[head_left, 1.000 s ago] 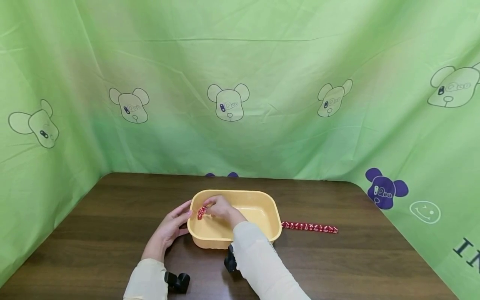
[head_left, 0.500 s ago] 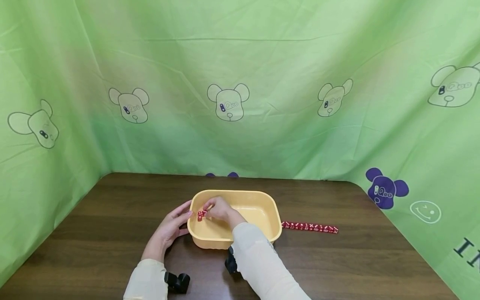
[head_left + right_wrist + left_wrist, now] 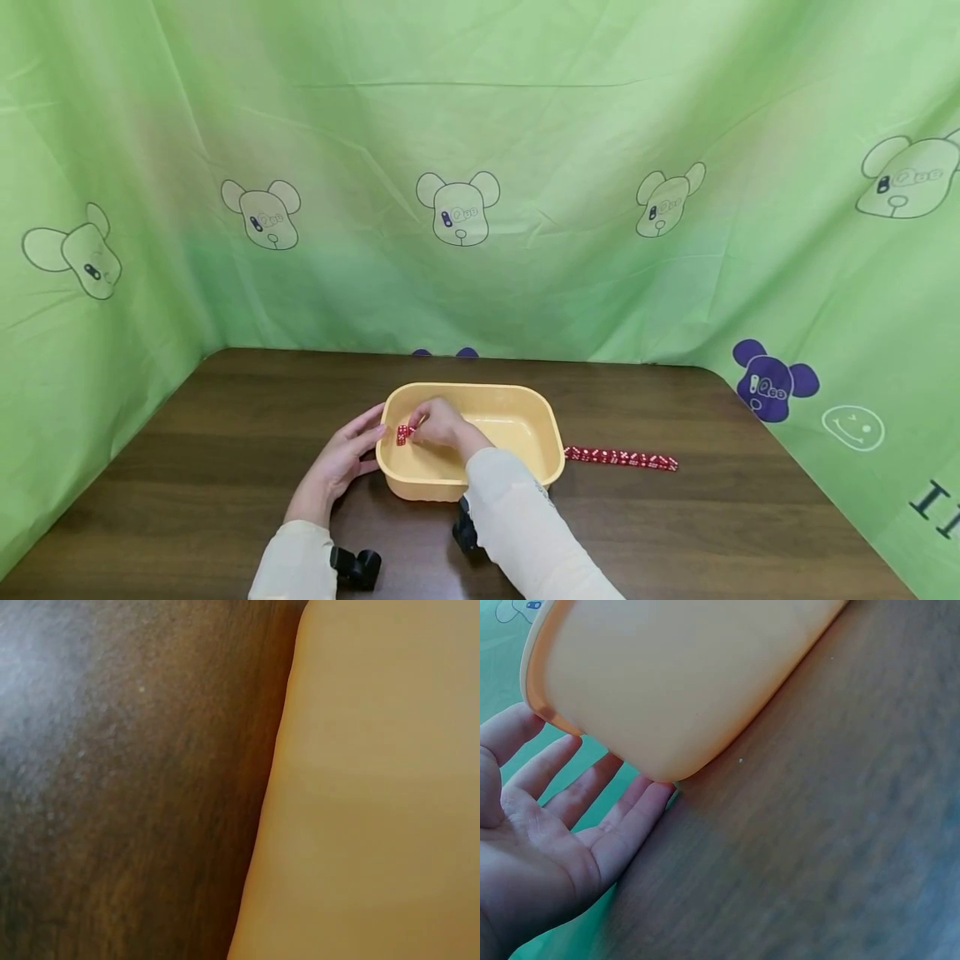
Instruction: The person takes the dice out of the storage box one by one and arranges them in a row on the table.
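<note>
The right hand [image 3: 441, 423] reaches into the yellow tub [image 3: 525, 400] and pinches a short stack of red dice [image 3: 404, 433] between curled fingertips, holding it just inside the tub's left wall; the dice stand close to the rim and above the tub floor. The left hand [image 3: 347, 454] lies flat against the outer left wall of the tub, fingers [image 3: 592, 787] straight and spread, tips touching the plastic, palm toward it. The tub sits on the dark wooden desk [image 3: 225, 433]; a row of red dice [image 3: 620, 457] lies on the desk just right of the tub, apart from both hands. A green printed cloth [image 3: 480, 167] hangs behind the desk.
</note>
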### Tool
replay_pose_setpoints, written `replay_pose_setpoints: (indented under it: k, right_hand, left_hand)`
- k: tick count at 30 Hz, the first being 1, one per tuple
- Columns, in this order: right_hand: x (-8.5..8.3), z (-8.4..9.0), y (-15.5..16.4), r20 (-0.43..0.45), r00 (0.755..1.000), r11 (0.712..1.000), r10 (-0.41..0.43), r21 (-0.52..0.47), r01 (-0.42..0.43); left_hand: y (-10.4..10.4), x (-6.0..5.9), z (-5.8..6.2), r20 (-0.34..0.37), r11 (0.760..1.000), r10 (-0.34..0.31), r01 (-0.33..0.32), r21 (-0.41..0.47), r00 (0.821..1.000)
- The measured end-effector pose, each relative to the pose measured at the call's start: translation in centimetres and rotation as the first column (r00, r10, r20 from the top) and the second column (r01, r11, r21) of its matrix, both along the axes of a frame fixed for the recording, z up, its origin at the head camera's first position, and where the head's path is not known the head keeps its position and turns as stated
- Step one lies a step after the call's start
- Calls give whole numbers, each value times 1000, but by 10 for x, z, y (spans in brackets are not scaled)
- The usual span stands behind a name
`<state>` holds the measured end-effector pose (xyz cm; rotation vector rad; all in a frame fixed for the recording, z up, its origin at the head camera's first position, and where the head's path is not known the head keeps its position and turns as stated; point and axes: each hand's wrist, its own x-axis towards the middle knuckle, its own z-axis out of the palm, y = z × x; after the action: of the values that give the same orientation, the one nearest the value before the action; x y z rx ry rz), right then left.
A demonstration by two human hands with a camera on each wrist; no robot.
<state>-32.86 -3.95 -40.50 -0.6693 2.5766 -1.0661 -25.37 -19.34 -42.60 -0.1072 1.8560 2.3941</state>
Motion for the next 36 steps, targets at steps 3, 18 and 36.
replay_pose_setpoints:
  k: [3, 18, 36]
  right_hand:
    - [0, 1, 0, 8, 1000, 1000, 2, -2, -2]
    - [1, 20, 13, 87, 996, 998, 18, -57, -13]
    - [-6, 53, 56, -83, 991, 991, 105, -72, -112]
  left_hand:
    - [0, 0, -1, -7, 1000, -2, 2, -3, 1000]
    - [1, -1, -2, 9, 1000, 13, -13, 0, 1000]
    - [0, 3, 0, 29, 1000, 16, -15, -11, 999]
